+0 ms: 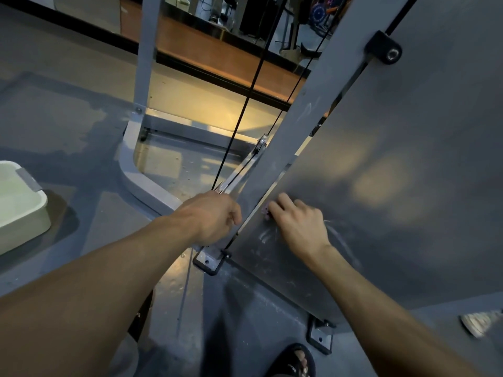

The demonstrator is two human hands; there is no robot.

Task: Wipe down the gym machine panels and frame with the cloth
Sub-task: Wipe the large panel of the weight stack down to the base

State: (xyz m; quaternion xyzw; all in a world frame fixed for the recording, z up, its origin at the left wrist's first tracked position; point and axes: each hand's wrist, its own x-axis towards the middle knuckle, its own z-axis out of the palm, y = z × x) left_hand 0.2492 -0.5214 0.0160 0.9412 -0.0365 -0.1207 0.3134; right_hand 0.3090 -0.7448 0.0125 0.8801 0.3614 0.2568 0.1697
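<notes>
A large grey metal panel [394, 159] of the gym machine fills the right side, bolted to a slanted grey frame post [307, 110]. My right hand [296, 224] lies low on the panel with fingers curled over a small pinkish cloth [265, 212], of which only a corner shows at the fingertips. Wet streaks mark the panel around that hand. My left hand [212, 216] grips the lower end of the frame post near the panel's edge, fingers wrapped behind it and hidden.
Black cables [245, 104] run down to a pulley [261, 144] by the post. A pale green tub [19, 202] sits on the grey floor at the left. Base brackets [209, 261] are bolted to the floor. My sandalled foot [295, 360] stands below.
</notes>
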